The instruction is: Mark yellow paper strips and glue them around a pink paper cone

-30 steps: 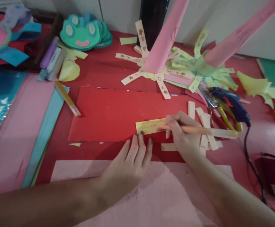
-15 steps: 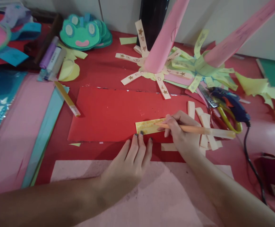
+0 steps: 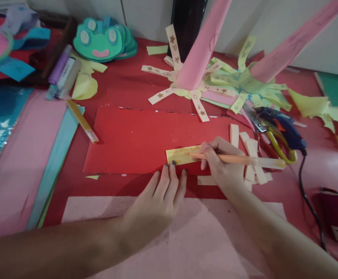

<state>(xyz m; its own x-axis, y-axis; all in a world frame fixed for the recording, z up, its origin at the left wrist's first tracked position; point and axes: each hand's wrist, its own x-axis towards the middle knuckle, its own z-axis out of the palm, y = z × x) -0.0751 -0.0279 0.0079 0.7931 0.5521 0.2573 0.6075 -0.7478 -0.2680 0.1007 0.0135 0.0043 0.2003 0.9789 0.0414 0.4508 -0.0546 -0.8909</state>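
Pen [image 3: 238,159] pinched in the right hand [image 3: 228,172] seemingly meets a yellow strip [image 3: 180,154] the flat left hand [image 3: 163,197] touches.

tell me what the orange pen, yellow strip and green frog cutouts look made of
Orange pen: probably plastic, smooth, its rear end translucent. Yellow strip: likely paper, matte, lying thin and flat. Green frog cutouts: matte, flat overlapping layers; card or craft foam, I can't tell which.

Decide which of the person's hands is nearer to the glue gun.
Right. The right hand, holding an orange pen, is left of and below the glue gun; the left hand is farther left, at the yellow strip.
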